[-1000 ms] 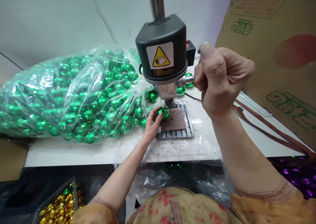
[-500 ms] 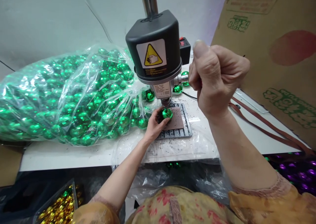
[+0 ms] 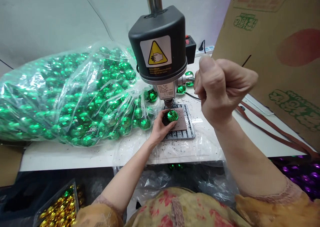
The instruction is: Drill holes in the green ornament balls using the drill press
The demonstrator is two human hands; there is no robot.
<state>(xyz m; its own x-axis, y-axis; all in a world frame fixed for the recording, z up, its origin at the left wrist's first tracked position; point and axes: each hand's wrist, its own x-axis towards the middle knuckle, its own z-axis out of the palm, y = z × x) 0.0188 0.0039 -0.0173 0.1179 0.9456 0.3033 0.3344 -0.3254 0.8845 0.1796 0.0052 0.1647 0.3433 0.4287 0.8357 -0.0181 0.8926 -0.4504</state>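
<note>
My left hand [image 3: 159, 127] has its thumb and fingers wrapped round a shiny green faceted ball [image 3: 172, 116]. A small dark hole shows on the ball's top. Ball and hand are over a brownish pad [image 3: 183, 123] on the grey slotted base [image 3: 191, 128] of a black drill press [image 3: 156, 28]. The chuck [image 3: 169, 103] is just above and behind the ball. My right hand [image 3: 222, 88] is raised in a fist beside the press, closed round its lever handle [image 3: 190, 79]. The fingers hide most of that handle.
A clear bag of green balls [image 3: 75, 93] lies left of the press. Several loose green balls [image 3: 181, 89] sit behind it. A cardboard box [image 3: 272, 63] and brown straps [image 3: 272, 128] are at right. Gold balls [image 3: 60, 207] and purple balls [image 3: 305, 178] lie below table level.
The ball in my left hand has shifted slightly right, and its top hole is now visible below the chuck. My right fist sits lower against the press.
</note>
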